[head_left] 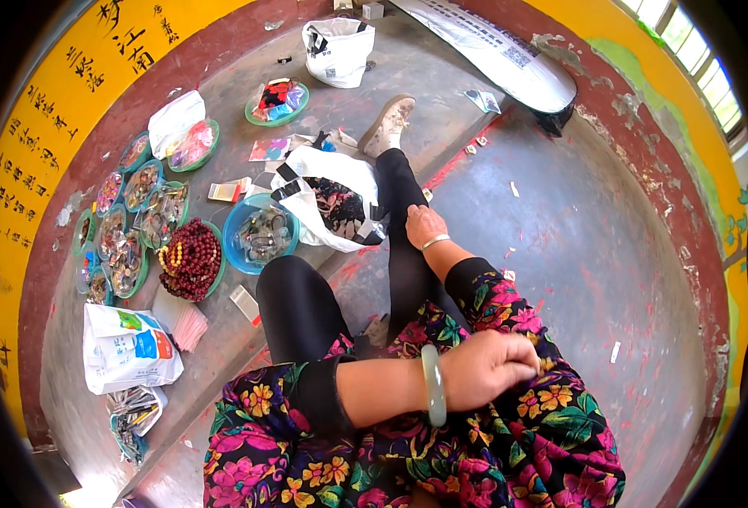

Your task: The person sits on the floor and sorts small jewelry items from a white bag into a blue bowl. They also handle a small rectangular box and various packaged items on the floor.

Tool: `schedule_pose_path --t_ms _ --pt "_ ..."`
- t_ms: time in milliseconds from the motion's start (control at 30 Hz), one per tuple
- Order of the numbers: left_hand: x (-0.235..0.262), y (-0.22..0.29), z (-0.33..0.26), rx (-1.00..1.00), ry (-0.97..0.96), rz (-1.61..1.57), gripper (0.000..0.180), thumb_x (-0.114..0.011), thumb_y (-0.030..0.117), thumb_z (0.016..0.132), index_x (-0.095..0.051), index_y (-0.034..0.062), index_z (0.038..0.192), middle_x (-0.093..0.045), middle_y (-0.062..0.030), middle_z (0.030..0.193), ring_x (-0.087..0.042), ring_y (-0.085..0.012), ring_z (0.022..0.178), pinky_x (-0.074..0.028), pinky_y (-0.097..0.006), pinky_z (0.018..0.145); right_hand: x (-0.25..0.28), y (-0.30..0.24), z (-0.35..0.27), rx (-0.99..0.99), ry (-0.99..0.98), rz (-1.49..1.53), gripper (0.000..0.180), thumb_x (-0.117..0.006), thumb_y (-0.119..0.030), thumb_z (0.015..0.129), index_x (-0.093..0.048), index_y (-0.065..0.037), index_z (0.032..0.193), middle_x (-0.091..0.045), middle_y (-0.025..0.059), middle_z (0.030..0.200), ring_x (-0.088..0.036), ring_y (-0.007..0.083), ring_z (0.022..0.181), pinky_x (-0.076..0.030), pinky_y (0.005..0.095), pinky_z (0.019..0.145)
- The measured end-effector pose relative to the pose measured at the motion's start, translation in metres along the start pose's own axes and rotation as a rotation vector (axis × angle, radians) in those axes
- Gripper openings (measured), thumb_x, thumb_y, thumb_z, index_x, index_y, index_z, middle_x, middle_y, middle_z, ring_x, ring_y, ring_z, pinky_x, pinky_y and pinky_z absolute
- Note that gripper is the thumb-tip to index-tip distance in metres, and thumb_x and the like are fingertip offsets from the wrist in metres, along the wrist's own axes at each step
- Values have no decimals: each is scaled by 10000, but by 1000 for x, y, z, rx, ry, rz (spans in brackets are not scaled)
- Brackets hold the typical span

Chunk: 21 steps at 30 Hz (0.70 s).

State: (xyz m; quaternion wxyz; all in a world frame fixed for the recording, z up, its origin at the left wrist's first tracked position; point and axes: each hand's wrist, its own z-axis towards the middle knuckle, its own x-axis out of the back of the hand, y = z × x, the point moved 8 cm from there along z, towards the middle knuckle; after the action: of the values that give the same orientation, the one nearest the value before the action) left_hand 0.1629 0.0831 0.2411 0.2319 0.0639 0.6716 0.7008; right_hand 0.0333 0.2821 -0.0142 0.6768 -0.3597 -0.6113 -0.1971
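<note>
My left hand (490, 369) reaches across my lap to the flowered right sleeve (552, 406), a pale green bangle (434, 385) on its wrist. Its fingers are curled together at the cloth; whatever may be between the fingertips is hidden. Farther forward, my right hand (426, 227) lies on my black-clad right leg (410, 271), fingers bent round it, with a thin bracelet (435, 242) at the wrist. Left of that leg stands an open white bag (306, 222) with dark flowered cloth (337, 208) inside. A blue basin (232, 230) of small packets sits beside the bag.
Several bowls of small packaged goods (143, 186) crowd the left floor, near dark red bead strings (189, 258). A white plastic bag (128, 372) stands closer. At the back are a white tote (338, 52), a tray of bright packets (277, 100) and a long silvery panel (509, 59).
</note>
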Motion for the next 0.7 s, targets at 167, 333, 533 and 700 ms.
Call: schedule_pose_path --t_ms 167,333,533,700 --pt "-10 28 -13 -155 -125 27 120 -511 88 833 -548 -14 885 -564 -94 819 -543 -174 742 -429 -276 693 2 -2 1 -19 13 22 170 -427 -122 796 -556 -45 877 -575 163 910 -554 321 897 -443 396 779" --pt "35 -1 -26 -106 -16 248 161 -504 124 846 -575 0 922 -585 -92 847 -563 -168 789 -437 -270 716 -10 6 14 -81 -55 171 185 -493 -168 767 -581 -67 894 -593 161 868 -576 332 854 -460 396 737" --pt "150 -89 -112 276 530 439 182 -521 156 842 -593 1 902 -615 -55 766 -574 -122 716 -451 -249 672 -17 -48 -26 -133 -574 1380 153 -562 -205 807 -595 -60 839 -604 52 739 -579 179 669 -442 281 582" --pt "188 -135 -215 267 930 222 191 -498 156 865 -591 -7 901 -607 -28 765 -562 -80 717 -461 -220 651 5 -95 -92 504 -500 727 86 -556 -154 791 -590 -76 781 -567 28 687 -561 194 642 -421 286 562"
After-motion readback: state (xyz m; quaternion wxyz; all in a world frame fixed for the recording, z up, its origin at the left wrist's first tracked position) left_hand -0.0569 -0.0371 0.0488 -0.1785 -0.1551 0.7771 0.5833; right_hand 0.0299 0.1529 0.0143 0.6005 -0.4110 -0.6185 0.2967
